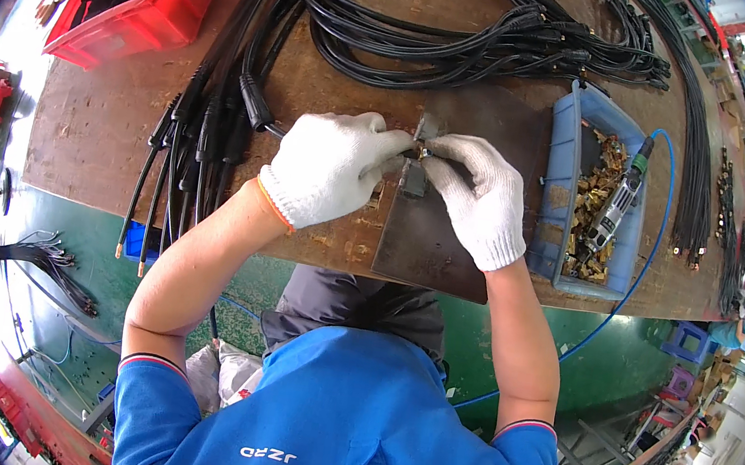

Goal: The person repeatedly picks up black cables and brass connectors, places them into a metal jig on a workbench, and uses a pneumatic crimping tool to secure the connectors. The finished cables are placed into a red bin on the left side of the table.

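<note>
Both my hands wear white knit gloves and meet over a small grey metal fixture [412,180] on a dark plate [441,241]. My left hand [329,167] is closed round a black cable [273,129], which runs in from a black tapered sleeve [255,102] on the left. Thumb and fingers of my right hand [484,195] pinch a small brass-coloured fitting [421,152] between the fixture's two blocks. Fingertips partly cover the fitting and the cable's end, so I cannot see whether they are joined.
Right of the plate, a blue bin [556,199] holds many brass parts [593,190]; a power tool [618,202] with a blue hose [669,199] lies across it. Coiled black cables [395,49] fill the back. More cables [184,140] hang over the front-left edge. A red crate [127,30] stands far left.
</note>
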The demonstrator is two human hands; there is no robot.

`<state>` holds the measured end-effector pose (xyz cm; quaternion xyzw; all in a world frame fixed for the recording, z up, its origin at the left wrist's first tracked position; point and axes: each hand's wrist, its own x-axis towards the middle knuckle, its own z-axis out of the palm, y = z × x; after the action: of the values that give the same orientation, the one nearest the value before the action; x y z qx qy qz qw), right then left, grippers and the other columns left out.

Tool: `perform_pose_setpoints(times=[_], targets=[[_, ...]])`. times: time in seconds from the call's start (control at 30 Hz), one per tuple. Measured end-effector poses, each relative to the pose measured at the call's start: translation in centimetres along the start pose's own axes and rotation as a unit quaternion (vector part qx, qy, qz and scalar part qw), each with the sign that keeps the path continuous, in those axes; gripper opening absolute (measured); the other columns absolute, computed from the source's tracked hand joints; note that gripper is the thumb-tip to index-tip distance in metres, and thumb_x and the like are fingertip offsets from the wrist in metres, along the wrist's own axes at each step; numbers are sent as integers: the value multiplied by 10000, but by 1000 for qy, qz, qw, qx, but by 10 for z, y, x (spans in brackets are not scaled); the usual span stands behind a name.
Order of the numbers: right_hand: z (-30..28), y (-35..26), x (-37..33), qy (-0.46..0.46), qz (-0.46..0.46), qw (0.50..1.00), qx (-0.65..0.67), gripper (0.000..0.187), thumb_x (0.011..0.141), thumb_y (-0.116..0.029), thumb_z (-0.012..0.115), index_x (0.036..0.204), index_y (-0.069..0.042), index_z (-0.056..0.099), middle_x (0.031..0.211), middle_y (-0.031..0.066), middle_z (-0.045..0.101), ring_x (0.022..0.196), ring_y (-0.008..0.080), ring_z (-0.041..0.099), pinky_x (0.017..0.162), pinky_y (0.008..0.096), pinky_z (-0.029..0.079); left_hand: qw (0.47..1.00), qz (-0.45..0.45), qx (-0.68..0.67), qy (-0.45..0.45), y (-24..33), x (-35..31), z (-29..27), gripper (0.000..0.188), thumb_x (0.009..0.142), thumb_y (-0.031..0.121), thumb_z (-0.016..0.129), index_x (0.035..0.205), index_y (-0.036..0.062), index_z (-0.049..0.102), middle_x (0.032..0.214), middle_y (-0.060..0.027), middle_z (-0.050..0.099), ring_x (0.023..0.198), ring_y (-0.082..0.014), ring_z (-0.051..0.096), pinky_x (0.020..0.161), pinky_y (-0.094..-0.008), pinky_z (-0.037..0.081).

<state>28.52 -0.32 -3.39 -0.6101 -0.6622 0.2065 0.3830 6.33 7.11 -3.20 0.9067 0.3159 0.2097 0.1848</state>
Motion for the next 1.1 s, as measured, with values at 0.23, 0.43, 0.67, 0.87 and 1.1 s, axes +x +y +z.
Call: perform_pose_setpoints(times=[0.23,0.43,0.67,0.87,1.1], targets=[[12,5,11,31,-56,984,-165,195,843,-157,853,1030,-110,822,1061,104,791,1033,335,720,912,443,590,1000,9,-3,7,-18,5,17,277,922,134,719,1195,157,758,920,-115,688,838,-361,725,724,-464,586],[5,8,15,-3,23,998,-50,137,909,-161,789,1022,-85,806,1056,105,794,1043,334,715,927,433,573,1000,11,-19,9,-22,6,30,375,851,86,719,1218,154,761,942,-101,692,859,-346,725,743,-448,596],[5,7,20,-31,43,997,-63,146,907,-170,791,1023,-81,800,1050,101,793,1021,326,717,915,430,574,1000,2,-31,2,-23,8,30,335,883,116,730,1215,147,765,942,-104,694,861,-346,725,749,-448,598],[-1,4,18,-29,45,998,-43,163,933,-152,777,1075,-76,802,1086,119,790,1027,323,730,929,408,576,999,14,-33,1,-24,12,30,311,899,138,733,1208,148,770,934,-105,693,862,-344,726,747,-451,596],[-129,45,-13,200,142,954,-172,351,1012,-268,785,1275,-38,751,1240,148,748,1117,243,720,1007,368,551,1000,4,-26,7,-24,7,33,303,914,158,723,1212,151,773,928,-94,694,859,-340,724,755,-457,595]])
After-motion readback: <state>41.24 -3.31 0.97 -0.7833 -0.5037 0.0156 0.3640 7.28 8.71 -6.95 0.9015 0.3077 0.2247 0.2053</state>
